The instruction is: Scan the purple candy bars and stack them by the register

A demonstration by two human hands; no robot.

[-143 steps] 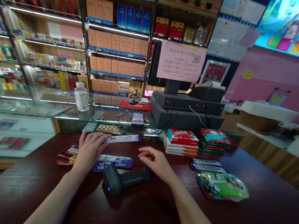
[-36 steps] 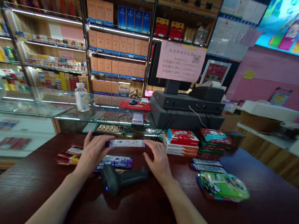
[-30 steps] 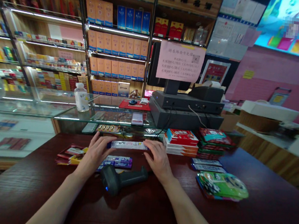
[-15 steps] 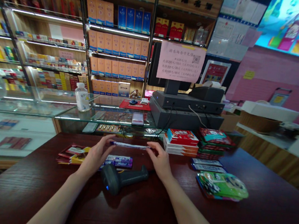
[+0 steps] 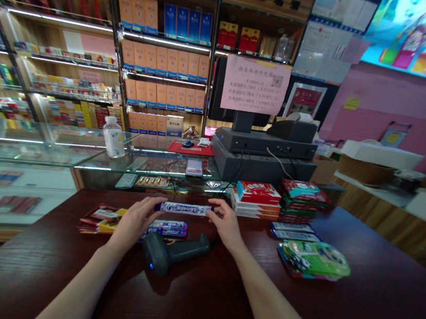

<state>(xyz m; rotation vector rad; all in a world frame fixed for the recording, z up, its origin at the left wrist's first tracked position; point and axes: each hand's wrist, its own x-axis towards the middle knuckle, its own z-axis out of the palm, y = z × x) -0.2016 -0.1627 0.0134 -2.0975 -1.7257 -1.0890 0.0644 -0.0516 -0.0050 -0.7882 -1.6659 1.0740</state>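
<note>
Between my hands is a slim purple-and-white candy packet (image 5: 185, 209), held level above the dark wooden counter (image 5: 195, 302). My left hand (image 5: 137, 221) pinches its left end, and my right hand (image 5: 227, 227) pinches the right end. Below it, several similar purple packets (image 5: 171, 228) lie on the counter, partly hidden by my left hand. A black barcode scanner (image 5: 176, 253) rests on its side nearer to me, with a blue light glowing on its head. Red and yellow packets (image 5: 99, 220) sit in a pile left of my left hand.
To the right are green packets (image 5: 313, 260), blue-and-white packets (image 5: 293, 231), a stack of red-and-white boxes (image 5: 257, 198) and dark red packets (image 5: 304, 194). A till with a monitor (image 5: 255, 87) stands behind. A bottle (image 5: 113, 138) is on the glass case (image 5: 92, 161).
The candy packet has turned so its broad printed face shows, where before mostly its thin edge did. Both hands keep their pinch. The whole view has shifted slightly.
</note>
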